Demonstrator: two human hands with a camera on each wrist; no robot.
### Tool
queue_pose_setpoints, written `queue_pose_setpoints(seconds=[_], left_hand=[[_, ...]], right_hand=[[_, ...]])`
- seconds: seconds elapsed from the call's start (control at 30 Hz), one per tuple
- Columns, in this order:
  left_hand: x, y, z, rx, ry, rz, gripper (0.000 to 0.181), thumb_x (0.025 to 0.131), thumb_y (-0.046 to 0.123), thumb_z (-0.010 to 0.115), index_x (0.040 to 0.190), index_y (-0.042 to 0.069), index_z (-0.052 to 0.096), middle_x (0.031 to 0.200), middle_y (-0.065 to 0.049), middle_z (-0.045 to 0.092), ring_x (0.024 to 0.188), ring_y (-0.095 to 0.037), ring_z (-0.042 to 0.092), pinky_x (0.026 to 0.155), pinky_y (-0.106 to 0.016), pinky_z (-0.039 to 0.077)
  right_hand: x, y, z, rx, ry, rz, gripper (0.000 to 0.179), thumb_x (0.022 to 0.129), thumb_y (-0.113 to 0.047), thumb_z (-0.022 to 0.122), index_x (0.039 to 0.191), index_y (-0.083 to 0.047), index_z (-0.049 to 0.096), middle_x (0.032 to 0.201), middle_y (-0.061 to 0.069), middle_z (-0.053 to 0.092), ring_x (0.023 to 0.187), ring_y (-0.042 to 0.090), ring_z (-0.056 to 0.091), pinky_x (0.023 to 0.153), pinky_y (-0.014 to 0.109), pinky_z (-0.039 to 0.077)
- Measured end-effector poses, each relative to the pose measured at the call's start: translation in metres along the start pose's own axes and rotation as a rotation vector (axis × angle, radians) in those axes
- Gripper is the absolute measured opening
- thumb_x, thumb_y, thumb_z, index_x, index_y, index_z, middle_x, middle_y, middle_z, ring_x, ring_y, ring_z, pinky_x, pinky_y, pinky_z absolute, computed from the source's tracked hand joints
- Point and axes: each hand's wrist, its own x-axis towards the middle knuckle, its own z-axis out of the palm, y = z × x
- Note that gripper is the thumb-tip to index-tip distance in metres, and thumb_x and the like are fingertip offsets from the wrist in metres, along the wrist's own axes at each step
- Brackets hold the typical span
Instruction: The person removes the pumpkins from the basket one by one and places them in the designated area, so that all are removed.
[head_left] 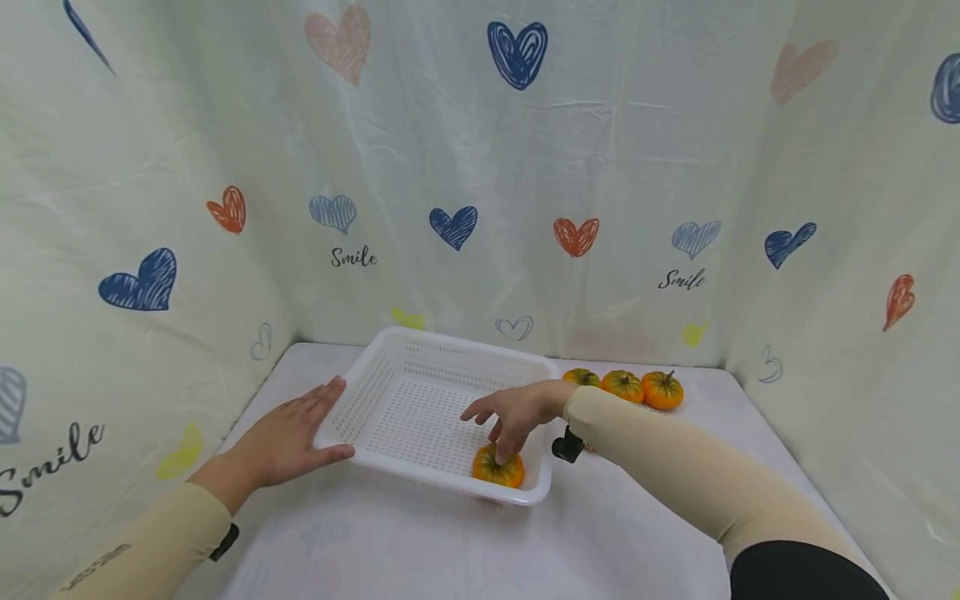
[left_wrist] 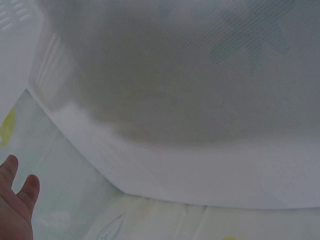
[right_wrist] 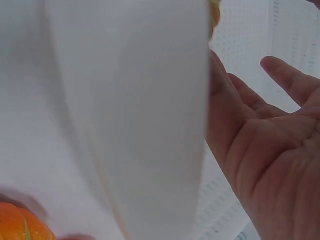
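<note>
A white perforated plastic basket (head_left: pixel 442 342) sits on the table. A small orange-and-green pumpkin (head_left: pixel 498 473) lies in its near right corner. My right hand (head_left: pixel 513 414) is over that corner, a fingertip at the pumpkin's top and the other fingers spread loosely. The right wrist view shows its palm (right_wrist: pixel 280 155) beside the blurred basket wall (right_wrist: pixel 135 115), with only a sliver of pumpkin (right_wrist: pixel 214 19). My left hand (head_left: pixel 281 437) rests against the basket's left rim, fingers straight and thumb apart. Two of its fingertips (left_wrist: pixel 29 189) appear in the left wrist view.
Several small pumpkins (head_left: pixel 662 390) stand in a row on the table right of the basket, partly behind my right forearm. Another orange pumpkin (right_wrist: pixel 22 222) shows low in the right wrist view. A heart-printed curtain (head_left: pixel 517 150) surrounds the white table (head_left: pixel 420 550).
</note>
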Motion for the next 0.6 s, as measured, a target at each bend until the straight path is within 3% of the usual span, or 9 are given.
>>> queue_pose_setpoints(seconds=[0.27,0.6], left_hand=[[0.0,0.0,0.0,0.004,-0.007,-0.007,0.107,0.088,0.075,0.051,0.156,-0.002,0.022,0.162,-0.017,0.024,0.144,-0.039,0.028,0.113,-0.056,0.03],[0.0,0.0,0.0,-0.001,-0.001,-0.003,0.106,0.088,0.074,0.052,0.156,-0.003,0.023,0.161,-0.018,0.025,0.143,-0.04,0.03,0.112,-0.056,0.031]], right_hand=[[0.004,0.001,0.01,-0.051,-0.002,0.052,0.077,0.08,0.002,0.08,0.147,-0.019,0.048,0.151,0.012,0.041,0.12,0.026,0.056,0.081,0.035,0.059],[0.011,-0.009,0.01,-0.045,0.026,-0.018,0.079,0.08,0.003,0.079,0.149,-0.016,0.045,0.152,0.014,0.039,0.132,0.031,0.048,0.083,0.033,0.058]])
